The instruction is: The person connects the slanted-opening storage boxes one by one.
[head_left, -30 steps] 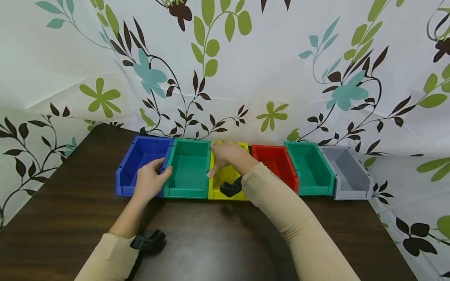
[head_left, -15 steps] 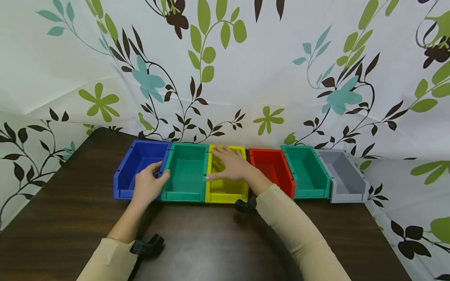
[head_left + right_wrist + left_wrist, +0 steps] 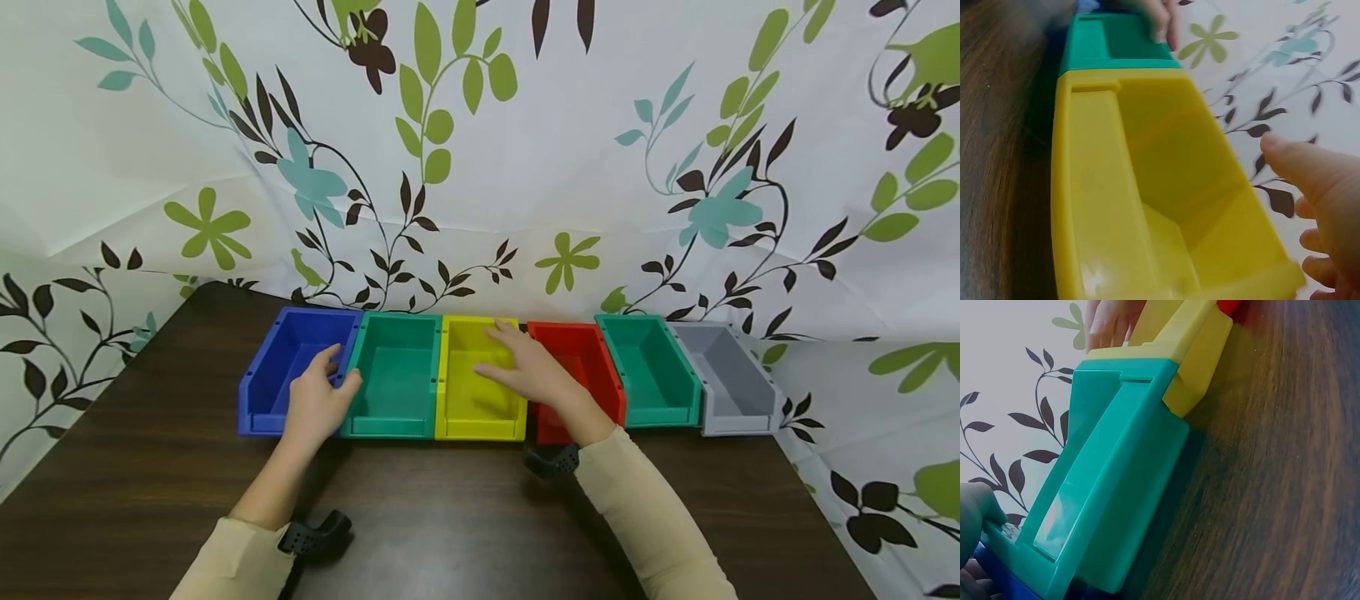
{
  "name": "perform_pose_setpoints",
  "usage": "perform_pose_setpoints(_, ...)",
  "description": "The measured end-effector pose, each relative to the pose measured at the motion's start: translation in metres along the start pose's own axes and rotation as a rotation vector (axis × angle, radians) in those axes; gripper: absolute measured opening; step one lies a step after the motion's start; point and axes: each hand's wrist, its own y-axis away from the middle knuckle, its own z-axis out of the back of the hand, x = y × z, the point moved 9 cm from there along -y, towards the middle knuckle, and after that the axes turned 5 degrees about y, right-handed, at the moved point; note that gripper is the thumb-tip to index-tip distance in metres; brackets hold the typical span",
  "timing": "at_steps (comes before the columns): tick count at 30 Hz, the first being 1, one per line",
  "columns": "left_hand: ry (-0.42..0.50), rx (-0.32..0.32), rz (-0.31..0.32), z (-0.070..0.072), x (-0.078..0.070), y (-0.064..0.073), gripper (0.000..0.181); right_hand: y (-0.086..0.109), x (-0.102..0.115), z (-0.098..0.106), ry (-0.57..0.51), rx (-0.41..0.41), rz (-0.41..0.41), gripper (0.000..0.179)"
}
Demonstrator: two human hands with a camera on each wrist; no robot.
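Blue low-fronted plastic bin point(image 3: 262, 423) under the left hand point(image 3: 315, 404), head view; first green plastic bin point(image 3: 393, 427) beside it, to that hand's right. Left thumb and fingers parted, astride the walls where the two meet; whether they pinch, cannot tell. Right hand point(image 3: 536, 373) spread, fingers extended, holding nothing, over the right side of a yellow plastic bin point(image 3: 480, 431), which lies between the hands. Right of the right hand: red plastic bin point(image 3: 612, 375), second green plastic bin point(image 3: 663, 417), grey plastic bin point(image 3: 741, 426). Dark brown wood-grain table point(image 3: 442, 517) under both forearms; creased white backdrop point(image 3: 495, 175), leaf print in green, blue, brown, beyond the hands.

Left wrist view: left thumb at the first green bin's rim, fingers below by the blue edge; right-hand fingers beyond, partly hidden by yellow.

Right wrist view: right thumb and fingers apart, thumb clear of the yellow bin; left-hand fingers at the first green bin's wall, blurred.
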Motion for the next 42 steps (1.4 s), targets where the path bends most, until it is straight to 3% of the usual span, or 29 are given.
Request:
perform_pose_setpoints(7, -0.008, 0.004, 0.000, 0.001, -0.001, 0.000, 0.051, 0.027, -0.029, 0.017, -0.040, -0.106, -0.063, 0.075)
perform_pose_setpoints(16, -0.024, -0.037, 0.011, 0.011, 0.001, -0.001, 0.050, 0.056, -0.070, 0.047, 0.020, -0.226, -0.193, 0.073)
perform_pose_setpoints(27, -0.048, -0.030, 0.089, 0.031, 0.011, -0.007, 0.054, 0.063, -0.093, 0.061, -0.092, -0.269, -0.267, 0.068)
perform_pose_setpoints(36, -0.101, -0.016, 0.121, 0.045, 0.017, -0.010, 0.054, 0.063, -0.091, 0.063, -0.173, -0.319, -0.285, 0.065)
perform_pose_setpoints(39, -0.115, -0.026, 0.095, 0.044, 0.014, -0.010, 0.054, 0.063, -0.089, 0.062, -0.210, -0.334, -0.287, 0.062)
perform_pose_setpoints(42, -0.112, -0.058, 0.002, 0.040, 0.004, -0.008, 0.051, 0.062, -0.089, 0.060, -0.248, -0.342, -0.298, 0.062)
